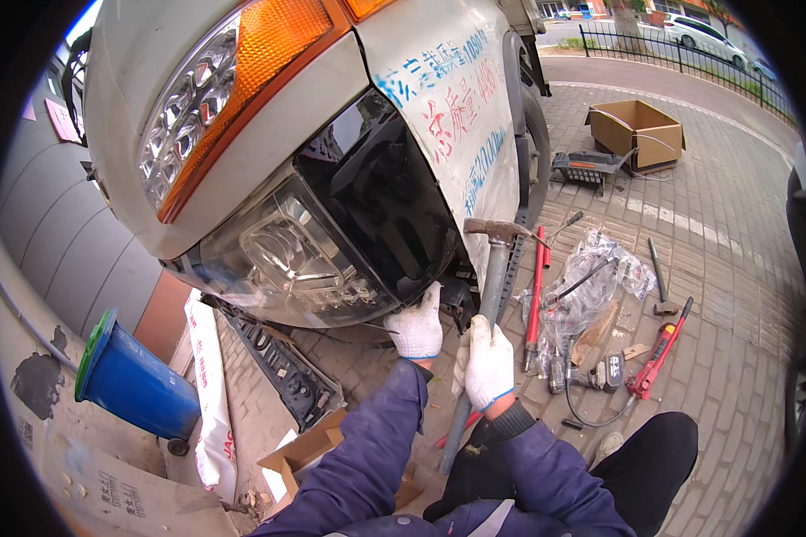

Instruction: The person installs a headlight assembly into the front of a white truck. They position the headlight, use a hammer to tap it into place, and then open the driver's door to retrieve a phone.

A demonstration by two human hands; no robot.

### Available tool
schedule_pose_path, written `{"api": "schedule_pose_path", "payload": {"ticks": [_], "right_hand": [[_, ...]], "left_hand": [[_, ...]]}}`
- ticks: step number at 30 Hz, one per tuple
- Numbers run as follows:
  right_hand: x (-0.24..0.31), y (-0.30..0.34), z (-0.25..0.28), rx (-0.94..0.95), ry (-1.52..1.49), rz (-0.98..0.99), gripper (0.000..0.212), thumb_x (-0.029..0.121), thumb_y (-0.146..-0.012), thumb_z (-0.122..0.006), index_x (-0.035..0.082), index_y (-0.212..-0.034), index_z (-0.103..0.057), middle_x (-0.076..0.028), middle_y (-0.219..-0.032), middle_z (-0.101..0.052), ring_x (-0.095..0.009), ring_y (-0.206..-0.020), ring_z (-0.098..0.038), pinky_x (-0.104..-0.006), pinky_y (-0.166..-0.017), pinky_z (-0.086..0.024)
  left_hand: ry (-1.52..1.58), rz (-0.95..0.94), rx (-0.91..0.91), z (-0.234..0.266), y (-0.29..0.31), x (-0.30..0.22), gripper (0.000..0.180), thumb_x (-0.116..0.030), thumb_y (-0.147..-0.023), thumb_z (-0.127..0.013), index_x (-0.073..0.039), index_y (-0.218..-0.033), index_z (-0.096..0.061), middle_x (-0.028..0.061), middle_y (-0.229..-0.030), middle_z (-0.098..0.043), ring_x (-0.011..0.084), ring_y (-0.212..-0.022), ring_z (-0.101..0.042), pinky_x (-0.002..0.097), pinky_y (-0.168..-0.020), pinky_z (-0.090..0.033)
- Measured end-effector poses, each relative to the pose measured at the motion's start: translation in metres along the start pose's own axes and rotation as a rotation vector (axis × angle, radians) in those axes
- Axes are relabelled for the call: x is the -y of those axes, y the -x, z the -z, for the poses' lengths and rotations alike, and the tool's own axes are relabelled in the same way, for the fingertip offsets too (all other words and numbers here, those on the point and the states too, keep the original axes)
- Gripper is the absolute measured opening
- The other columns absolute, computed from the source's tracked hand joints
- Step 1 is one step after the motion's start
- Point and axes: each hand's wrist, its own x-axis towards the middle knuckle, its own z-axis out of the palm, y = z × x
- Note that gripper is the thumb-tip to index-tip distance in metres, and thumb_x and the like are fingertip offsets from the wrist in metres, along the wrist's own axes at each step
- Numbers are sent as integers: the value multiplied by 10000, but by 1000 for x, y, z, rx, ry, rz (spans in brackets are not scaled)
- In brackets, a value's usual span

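Observation:
My left hand (418,329), in a white knit glove, is at the lower corner of a truck's headlight (291,255), with its fingers against the edge and partly hidden there. The headlight has a clear lens on one side and a glossy black section (390,201) on the other. My right hand (490,362), also gloved, is wrapped round the grey handle of a hammer (494,277). Its rusty head is up beside the truck's body corner, and the handle's lower end points down between my legs. Black parts (458,300) show in the gap between my hands.
On the paving at right lie a red bar (536,300), clear plastic wrap (591,277), a cordless power tool (607,371), a red hydraulic tool (661,353) and another hammer (662,282). A cardboard box (636,139) stands beyond. At left are a blue bin (143,380) and a black trim panel (282,367).

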Motion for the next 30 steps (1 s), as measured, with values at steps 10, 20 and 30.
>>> {"api": "schedule_pose_path", "payload": {"ticks": [10, 20, 30], "right_hand": [[11, 0, -15, 40, -143, 160, 376, 430, -1167, -479, 103, -985, -523, -7, -610, -458, -132, -396, -435, -334, -358, -384], [30, -7, -18, 49, -138, 204, 321, 385, -1146, -551, 92, -1018, -580, 2, -647, -531, -96, -448, -488, -287, -398, -414], [47, -23, -27, -8, -167, 282, 380, 444, -1163, -483, 97, -1011, -514, -26, -616, -459, -158, -400, -453, -332, -352, -415]], "left_hand": [[-165, -136, -13, 1, -2, 4, 494, -142, -921, -641, -181, -1408, -708, 94, -643, -608, 311, -543, -620, 479, -574, -451], [-127, -152, -65, 3, -3, 3, 419, -100, -926, -637, -183, -1322, -747, 85, -645, -607, 296, -561, -629, 445, -554, -455], [-199, -189, -107, 3, -6, 0, 441, -135, -877, -656, -193, -1305, -745, 87, -605, -577, 267, -550, -637, 421, -544, -447]]}}
